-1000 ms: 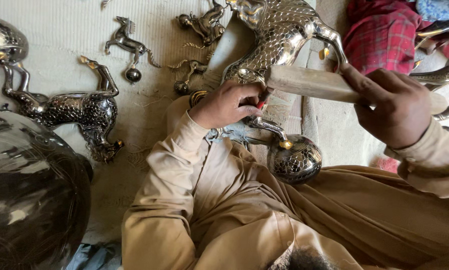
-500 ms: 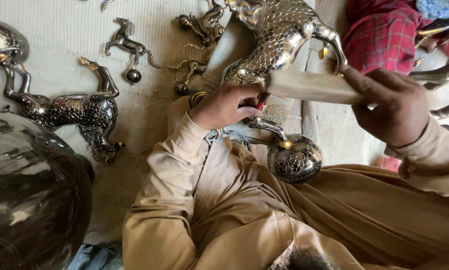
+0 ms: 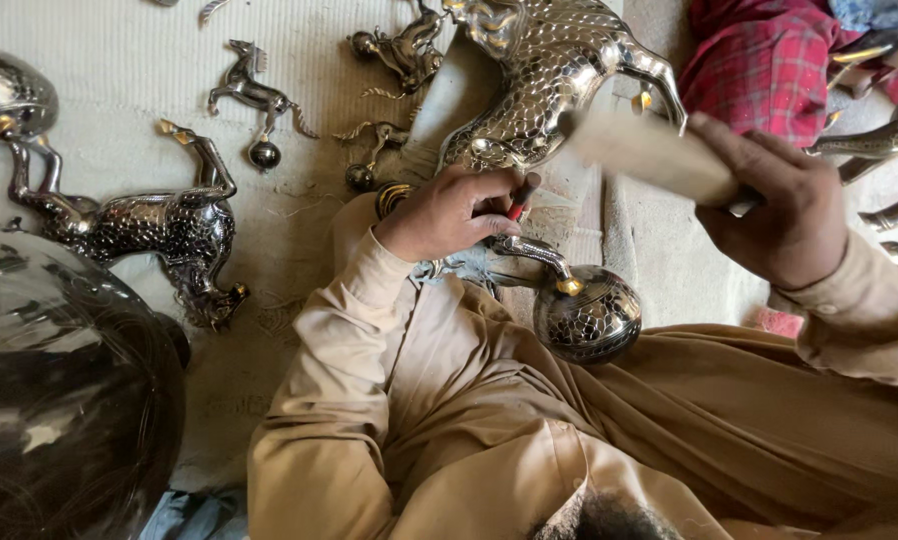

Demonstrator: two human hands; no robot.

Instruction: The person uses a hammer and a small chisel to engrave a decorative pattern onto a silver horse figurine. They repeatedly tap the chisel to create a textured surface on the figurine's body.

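My left hand [image 3: 449, 212] pinches a thin red-handled tool [image 3: 521, 200] with its tip against the large silver horse figure [image 3: 549, 80], near the patterned body. The horse's leg runs down to a patterned metal ball [image 3: 587, 314] resting on my lap. My right hand [image 3: 774, 215] grips a pale wooden block [image 3: 649, 150], held above and to the right of the tool; the block is blurred by motion.
Smaller metal horse figures [image 3: 259, 95] lie on the pale mat, with a dark one [image 3: 159, 230] on a ball at the left. A large dark shiny round vessel [image 3: 59, 400] fills the lower left. Red checked cloth [image 3: 759, 60] and more metal legs [image 3: 889, 140] lie at the right.
My right hand has lifted the wooden block slightly up and away from the tool. The left hand and the tool have stayed on the horse.
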